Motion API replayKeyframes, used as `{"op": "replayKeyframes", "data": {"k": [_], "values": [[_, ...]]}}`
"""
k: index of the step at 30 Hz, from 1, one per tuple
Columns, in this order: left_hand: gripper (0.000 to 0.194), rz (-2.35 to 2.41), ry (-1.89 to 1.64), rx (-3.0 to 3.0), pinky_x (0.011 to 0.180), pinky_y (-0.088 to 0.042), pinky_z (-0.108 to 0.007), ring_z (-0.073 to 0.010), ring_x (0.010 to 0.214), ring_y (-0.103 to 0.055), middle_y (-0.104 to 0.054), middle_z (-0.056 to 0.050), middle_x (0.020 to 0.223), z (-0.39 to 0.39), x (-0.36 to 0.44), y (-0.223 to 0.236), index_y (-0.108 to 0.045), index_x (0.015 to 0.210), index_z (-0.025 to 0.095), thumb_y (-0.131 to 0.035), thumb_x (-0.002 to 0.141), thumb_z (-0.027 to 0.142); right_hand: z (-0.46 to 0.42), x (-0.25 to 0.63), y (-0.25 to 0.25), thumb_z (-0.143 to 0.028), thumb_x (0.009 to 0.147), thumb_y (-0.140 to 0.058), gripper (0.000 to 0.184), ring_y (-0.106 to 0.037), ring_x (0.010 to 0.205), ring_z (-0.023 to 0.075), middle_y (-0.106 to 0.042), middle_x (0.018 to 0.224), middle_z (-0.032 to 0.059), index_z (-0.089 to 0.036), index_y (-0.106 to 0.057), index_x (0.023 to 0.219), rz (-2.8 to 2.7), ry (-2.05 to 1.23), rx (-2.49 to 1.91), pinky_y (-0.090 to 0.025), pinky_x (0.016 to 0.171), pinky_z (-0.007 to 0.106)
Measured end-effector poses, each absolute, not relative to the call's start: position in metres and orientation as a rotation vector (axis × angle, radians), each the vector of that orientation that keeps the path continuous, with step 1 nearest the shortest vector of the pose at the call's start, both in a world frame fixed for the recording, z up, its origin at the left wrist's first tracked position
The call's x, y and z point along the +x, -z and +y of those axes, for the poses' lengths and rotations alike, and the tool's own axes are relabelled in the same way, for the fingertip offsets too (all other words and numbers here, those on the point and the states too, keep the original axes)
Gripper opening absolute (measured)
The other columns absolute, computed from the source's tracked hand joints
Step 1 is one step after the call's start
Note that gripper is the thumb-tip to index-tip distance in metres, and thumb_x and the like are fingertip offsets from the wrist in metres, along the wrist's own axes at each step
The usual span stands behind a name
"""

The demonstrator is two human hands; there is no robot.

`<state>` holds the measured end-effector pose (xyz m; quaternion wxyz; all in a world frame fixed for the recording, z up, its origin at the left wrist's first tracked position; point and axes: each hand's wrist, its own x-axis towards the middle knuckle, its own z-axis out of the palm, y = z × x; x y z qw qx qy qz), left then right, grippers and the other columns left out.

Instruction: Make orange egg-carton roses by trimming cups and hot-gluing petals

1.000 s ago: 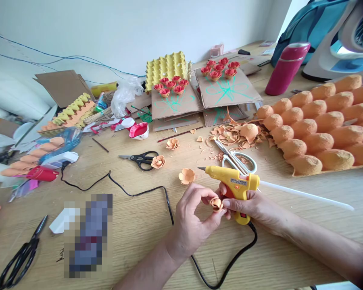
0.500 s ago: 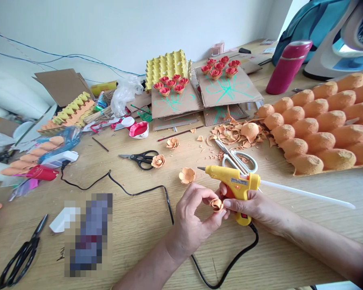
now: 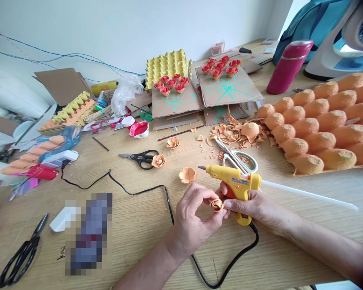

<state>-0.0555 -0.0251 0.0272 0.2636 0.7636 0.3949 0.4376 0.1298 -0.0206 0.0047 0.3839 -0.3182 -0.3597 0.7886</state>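
My left hand [image 3: 193, 219] pinches a small rolled orange paper bud [image 3: 217, 204] between thumb and fingers. My right hand [image 3: 254, 207] grips the handle of a yellow glue gun [image 3: 233, 180], and its thumb also presses on the bud. The gun's nozzle points left, and a long white glue stick [image 3: 308, 195] juts out to the right. Its black cord [image 3: 157, 189] runs left across the wooden table [image 3: 139, 225]. An orange paper flower [image 3: 186, 175] lies just beyond my left hand.
White-handled scissors [image 3: 238, 159] lie behind the gun among orange scraps [image 3: 230, 135]. Black scissors [image 3: 140, 158] sit at centre, another black pair [image 3: 21, 255] at front left. An orange egg tray [image 3: 320, 129] fills the right. Cardboard with red flowers [image 3: 226, 86] and a magenta bottle [image 3: 287, 66] stand behind.
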Motion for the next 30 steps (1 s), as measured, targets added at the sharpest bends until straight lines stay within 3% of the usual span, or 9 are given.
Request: {"op": "replayKeyframes", "data": {"k": [30], "values": [[0.013,1.150,-1.169,2.172,0.067,-0.055,-0.024,-0.0123,0.071,-0.058,-0.058,-0.001,0.080,-0.0273,-0.0527,-0.0250,-0.059,0.086,0.020,-0.065,0.082,0.010,-0.0211,0.1282,0.0009,-0.036,0.073,-0.086,0.034,-0.065,0.072,0.0137,-0.066,0.084,-0.0001,-0.021,-0.062,0.092,-0.897,-1.972,-0.854,-0.054,0.071,0.028]]}}
